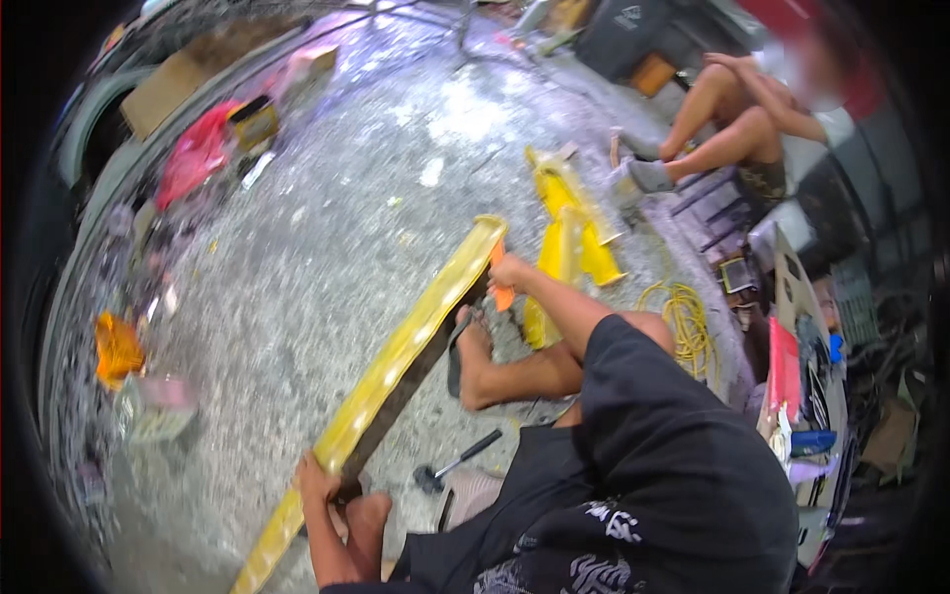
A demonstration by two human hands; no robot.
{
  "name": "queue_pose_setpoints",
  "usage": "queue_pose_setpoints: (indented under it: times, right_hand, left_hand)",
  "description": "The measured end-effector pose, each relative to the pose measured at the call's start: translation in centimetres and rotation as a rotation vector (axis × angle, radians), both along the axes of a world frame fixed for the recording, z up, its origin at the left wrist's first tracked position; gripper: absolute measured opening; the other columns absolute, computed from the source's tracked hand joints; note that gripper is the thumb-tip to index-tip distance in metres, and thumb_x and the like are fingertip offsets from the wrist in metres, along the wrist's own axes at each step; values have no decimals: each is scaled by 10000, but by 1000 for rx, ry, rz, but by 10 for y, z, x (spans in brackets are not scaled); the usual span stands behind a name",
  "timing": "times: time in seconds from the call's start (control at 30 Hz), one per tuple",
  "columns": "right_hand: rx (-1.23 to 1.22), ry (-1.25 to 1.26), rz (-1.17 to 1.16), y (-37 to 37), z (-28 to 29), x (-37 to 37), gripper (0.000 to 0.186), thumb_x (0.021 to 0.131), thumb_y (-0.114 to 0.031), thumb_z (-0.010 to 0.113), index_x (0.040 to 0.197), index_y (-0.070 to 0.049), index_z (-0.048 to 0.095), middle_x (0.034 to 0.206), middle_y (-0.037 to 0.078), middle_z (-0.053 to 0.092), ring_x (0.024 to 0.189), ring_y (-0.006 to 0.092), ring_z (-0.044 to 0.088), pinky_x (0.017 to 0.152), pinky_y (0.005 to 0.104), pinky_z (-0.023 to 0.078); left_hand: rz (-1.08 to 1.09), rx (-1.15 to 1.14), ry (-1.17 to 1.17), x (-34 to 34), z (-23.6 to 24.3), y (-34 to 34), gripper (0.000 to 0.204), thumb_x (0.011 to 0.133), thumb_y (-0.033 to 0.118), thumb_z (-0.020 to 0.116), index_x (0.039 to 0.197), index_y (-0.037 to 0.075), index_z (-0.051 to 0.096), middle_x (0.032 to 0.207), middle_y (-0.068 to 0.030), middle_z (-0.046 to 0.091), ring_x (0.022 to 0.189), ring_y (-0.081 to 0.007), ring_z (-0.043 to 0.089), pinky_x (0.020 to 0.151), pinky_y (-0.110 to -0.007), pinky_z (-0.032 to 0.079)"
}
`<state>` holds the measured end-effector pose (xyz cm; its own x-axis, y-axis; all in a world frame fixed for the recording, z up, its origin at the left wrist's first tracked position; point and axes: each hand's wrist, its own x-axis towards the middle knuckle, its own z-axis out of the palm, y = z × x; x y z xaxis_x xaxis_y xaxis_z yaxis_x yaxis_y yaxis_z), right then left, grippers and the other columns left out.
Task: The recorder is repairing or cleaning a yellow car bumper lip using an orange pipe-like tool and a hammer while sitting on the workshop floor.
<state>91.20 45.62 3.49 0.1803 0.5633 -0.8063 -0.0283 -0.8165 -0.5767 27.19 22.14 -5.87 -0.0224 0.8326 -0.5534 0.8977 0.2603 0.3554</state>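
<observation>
A long yellow strip [401, 361] with pale spots runs diagonally across the concrete floor. My left hand [319, 480] is closed on its lower part, near my bare foot. My right hand [507, 274] grips a flat orange object [503, 299] against the right side of the strip's far end; what the object is, I cannot make out. A black-headed mallet [429, 477] lies beside my lap. Beyond my sandaled foot lie several other yellow pieces [599, 252].
A seated person [737, 134] is at the upper right. A coiled yellow cord [693, 327] lies right of me, near clutter on a board [792, 267]. Along the left edge lie a pink bag [198, 153], cardboard [158, 94], an orange bag [117, 351] and a box [158, 416].
</observation>
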Motion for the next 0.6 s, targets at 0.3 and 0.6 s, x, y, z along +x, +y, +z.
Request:
queue_pose_setpoints:
  times: [0.3,0.6]
  right_hand:
    - [97,-406,809,-10,-3,-21,219,939,-95,519,1027,7,692,830,161,727,719,277,733,631,440,608]
    - [108,-163,482,12,-17,36,178,1078,-213,515,1152,-59,563,722,50,576,519,178,555,498,353,483]
  left_hand:
    - [23,11,-5,-11,-11,-8,1067,612,342,847,1542,107,379,1503,-235,465,1382,-447,430,1171,-523,354]
    - [38,-56,48,13,1,24,1365,460,368,972,1616,268,253,1591,-132,352,1500,-370,302,1193,-693,160]
